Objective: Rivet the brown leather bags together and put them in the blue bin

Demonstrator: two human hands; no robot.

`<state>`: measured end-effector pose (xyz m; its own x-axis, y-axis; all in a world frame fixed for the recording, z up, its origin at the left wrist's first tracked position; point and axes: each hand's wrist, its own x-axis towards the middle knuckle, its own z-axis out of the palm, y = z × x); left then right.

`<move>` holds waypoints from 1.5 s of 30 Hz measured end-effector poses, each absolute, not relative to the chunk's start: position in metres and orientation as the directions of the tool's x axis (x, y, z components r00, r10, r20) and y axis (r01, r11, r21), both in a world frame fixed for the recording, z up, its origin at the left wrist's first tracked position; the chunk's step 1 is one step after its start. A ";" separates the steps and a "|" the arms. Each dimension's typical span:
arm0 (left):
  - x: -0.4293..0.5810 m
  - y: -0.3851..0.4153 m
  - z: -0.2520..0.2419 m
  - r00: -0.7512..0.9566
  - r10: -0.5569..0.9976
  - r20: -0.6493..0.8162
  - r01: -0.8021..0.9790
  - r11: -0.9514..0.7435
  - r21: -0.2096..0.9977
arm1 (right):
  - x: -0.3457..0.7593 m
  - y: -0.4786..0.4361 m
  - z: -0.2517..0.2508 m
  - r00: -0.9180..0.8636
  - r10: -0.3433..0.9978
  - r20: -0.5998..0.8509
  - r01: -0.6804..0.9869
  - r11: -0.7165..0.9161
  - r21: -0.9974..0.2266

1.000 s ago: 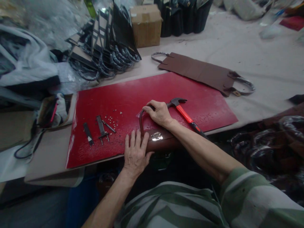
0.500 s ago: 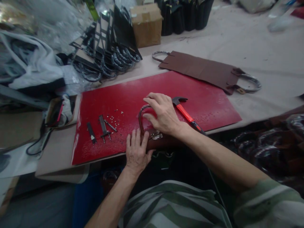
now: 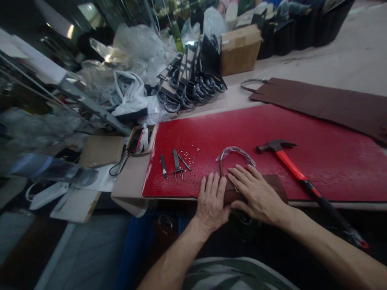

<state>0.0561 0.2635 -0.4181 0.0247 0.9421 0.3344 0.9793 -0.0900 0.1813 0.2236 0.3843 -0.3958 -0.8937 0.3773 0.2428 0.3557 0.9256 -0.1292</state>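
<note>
A brown leather bag piece (image 3: 278, 186) lies at the front edge of the red board, its curved handle (image 3: 234, 150) wrapped in clear plastic and standing up on the far side. My left hand (image 3: 211, 198) rests flat on its left end, fingers stretched out. Across its middle lies my right hand (image 3: 256, 192), also flat with extended fingers, near the foot of the handle. Both palms cover much of the leather, so the metal fittings are mostly hidden. To the right, a claw hammer (image 3: 290, 164) with a red and black grip reaches over the board's edge.
On the red board (image 3: 208, 133) lie a pronged punch (image 3: 176, 163), a flat dark tool (image 3: 163, 166), a thin rod (image 3: 184, 162) and scattered small studs. A flat brown bag piece (image 3: 320, 102), a cardboard box (image 3: 241, 50) and black handled pieces (image 3: 193, 76) sit behind.
My right hand has come down from the handle onto the leather beside my left hand, leaving the handle uncovered. The view has swung left, so everything appears further right.
</note>
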 end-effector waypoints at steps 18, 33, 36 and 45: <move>-0.082 0.296 -0.357 -0.645 0.757 0.104 0.755 0.609 0.244 | 0.221 0.384 -0.395 -0.875 0.410 0.258 0.380 0.911 -0.158; -0.117 0.324 -0.337 -0.661 0.688 -0.301 0.695 0.712 0.100 | 0.219 0.381 -0.389 -0.880 0.444 0.168 0.404 0.886 -0.227; -0.120 0.317 -0.340 -0.667 0.700 -0.256 0.660 0.714 0.233 | 0.219 0.380 -0.385 -0.883 0.453 0.124 0.411 0.873 -0.264; -0.074 0.271 -0.355 -0.654 0.755 -0.057 0.273 0.305 0.912 | 0.216 0.379 -0.382 -0.875 0.479 0.071 0.447 0.855 -0.264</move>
<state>-0.0737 0.2715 -0.3552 -0.6536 0.7547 -0.0571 0.2727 0.3051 0.9124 0.2160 0.3793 -0.3824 -0.8747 0.4793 0.0713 0.4469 0.8548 -0.2640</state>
